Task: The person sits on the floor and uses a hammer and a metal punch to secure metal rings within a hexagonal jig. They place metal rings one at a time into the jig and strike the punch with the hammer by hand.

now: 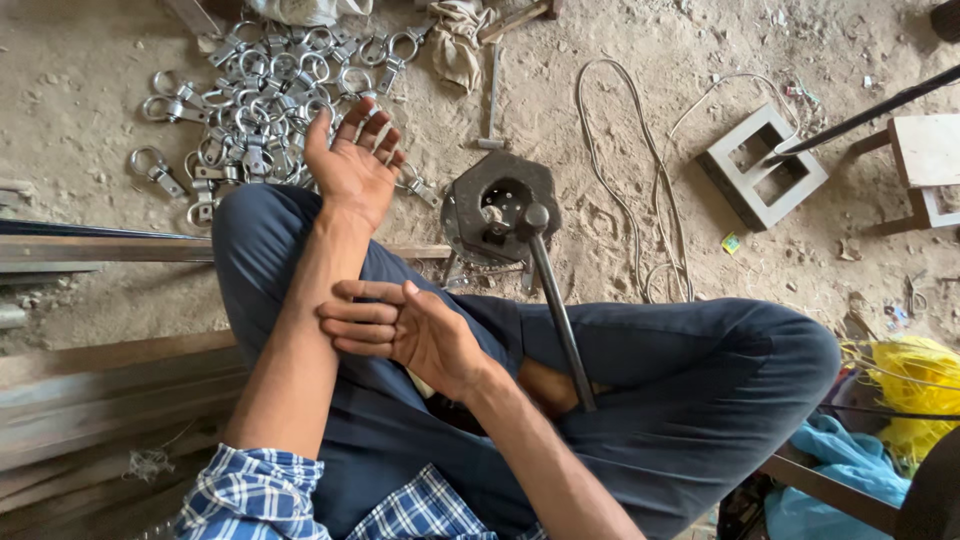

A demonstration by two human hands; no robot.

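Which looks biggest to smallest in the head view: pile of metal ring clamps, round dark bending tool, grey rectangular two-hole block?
1. Pile of shiny metal ring clamps.
2. Round dark metal bending tool and grey rectangular two-hole block: too alike to rank.

A pile of metal rings [265,95] is spread on the ground at the far left. The left hand [350,160] is held just before the pile, over the knee. The right hand [400,325] is laid on the left forearm. A round tool [500,205] is set right of the pile, with its long handle [558,315] laid across the legs. A cord [640,190] and a block [762,165] are found further right.
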